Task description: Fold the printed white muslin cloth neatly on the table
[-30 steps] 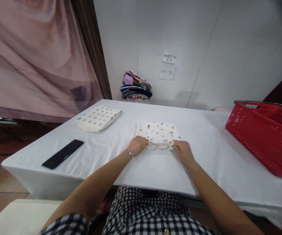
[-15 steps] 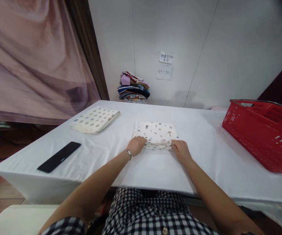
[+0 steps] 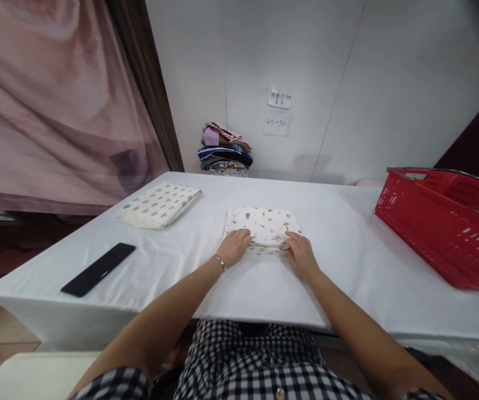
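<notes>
A folded white cloth [image 3: 264, 222] with small printed figures lies on the white-covered table in front of me, its layered edge facing my body. At its near left corner my left hand [image 3: 235, 247] grips the layers, fingers on top; a bracelet circles that wrist. My right hand [image 3: 301, 253] holds the near right corner, its fingers on the upper surface and the thumb at the layered edge. To the left lies another folded cloth [image 3: 160, 205], cream with a pattern of grey shapes, touched by neither hand.
A flat black object [image 3: 97, 269] rests on the table's left part. At the right stands a red plastic basket [image 3: 439, 228]. Behind the table rises a stack of folded fabrics [image 3: 226, 150] by the wall, where two paper signs [image 3: 276, 122] hang. A pink curtain [image 3: 56, 100] hangs at left.
My right hand has shifted slightly left and its fingers have come further onto the cloth's top. My left hand stays at its corner. The whole view has turned a little to the right.
</notes>
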{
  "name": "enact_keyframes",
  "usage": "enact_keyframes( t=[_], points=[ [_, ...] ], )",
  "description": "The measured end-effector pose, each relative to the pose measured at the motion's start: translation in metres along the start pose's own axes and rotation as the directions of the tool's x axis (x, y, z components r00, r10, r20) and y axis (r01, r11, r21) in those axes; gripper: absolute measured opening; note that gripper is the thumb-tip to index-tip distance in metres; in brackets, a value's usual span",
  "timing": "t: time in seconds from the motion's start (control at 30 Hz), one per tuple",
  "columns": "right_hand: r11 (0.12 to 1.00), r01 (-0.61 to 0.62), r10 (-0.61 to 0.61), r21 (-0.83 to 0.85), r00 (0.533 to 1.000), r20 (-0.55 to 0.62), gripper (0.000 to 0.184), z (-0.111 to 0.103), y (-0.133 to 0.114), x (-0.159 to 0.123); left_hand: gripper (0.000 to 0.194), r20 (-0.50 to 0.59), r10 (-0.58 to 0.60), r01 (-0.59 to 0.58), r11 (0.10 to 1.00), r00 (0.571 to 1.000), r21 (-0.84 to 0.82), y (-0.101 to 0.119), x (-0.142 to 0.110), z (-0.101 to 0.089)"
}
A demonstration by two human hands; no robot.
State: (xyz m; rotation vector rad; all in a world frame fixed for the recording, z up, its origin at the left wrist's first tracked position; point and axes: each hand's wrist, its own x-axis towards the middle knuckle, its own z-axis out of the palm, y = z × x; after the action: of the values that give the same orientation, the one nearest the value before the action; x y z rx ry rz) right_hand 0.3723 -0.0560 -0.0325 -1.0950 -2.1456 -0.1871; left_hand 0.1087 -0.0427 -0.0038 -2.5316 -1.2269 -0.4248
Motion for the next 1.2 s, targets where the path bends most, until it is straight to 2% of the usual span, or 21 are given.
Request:
enact_keyframes(
  t=[0.13, 0.3, 0.43, 0.8, 1.2],
  points=[
    [0.998, 0.048, -0.048, 0.03, 0.999, 0.0, 0.028, 0.0, -0.003, 0.001, 0.025, -0.014, 0.079, -0.08, 0.996, 0.997, -0.03, 0.002, 0.0, 0.003],
    [0.999, 0.052, -0.052, 0.005, 0.998, 0.018, 0.025, -0.001, -0.005, 0.003, 0.024, -0.059, 0.111, -0.113, 0.993, 0.992, -0.021, 0.0, -0.001, 0.005],
    [0.999, 0.024, -0.024, -0.025, 0.999, 0.039, 0.018, 0.001, -0.006, 0.006, 0.02, -0.059, 0.115, -0.113, 0.993, 0.992, 0.022, -0.003, 0.0, 0.005],
    [0.997, -0.022, 0.026, -0.068, 0.998, 0.051, 0.018, 0.006, -0.009, 0.009, 0.014, -0.065, 0.049, -0.047, 0.998, 0.997, 0.041, 0.001, 0.007, 0.008],
    [0.998, -0.051, 0.052, -0.048, 0.998, 0.035, 0.02, 0.008, -0.008, 0.01, 0.018, -0.059, 0.078, -0.077, 0.997, 0.995, 0.024, -0.001, 0.01, 0.009]
  ],
)
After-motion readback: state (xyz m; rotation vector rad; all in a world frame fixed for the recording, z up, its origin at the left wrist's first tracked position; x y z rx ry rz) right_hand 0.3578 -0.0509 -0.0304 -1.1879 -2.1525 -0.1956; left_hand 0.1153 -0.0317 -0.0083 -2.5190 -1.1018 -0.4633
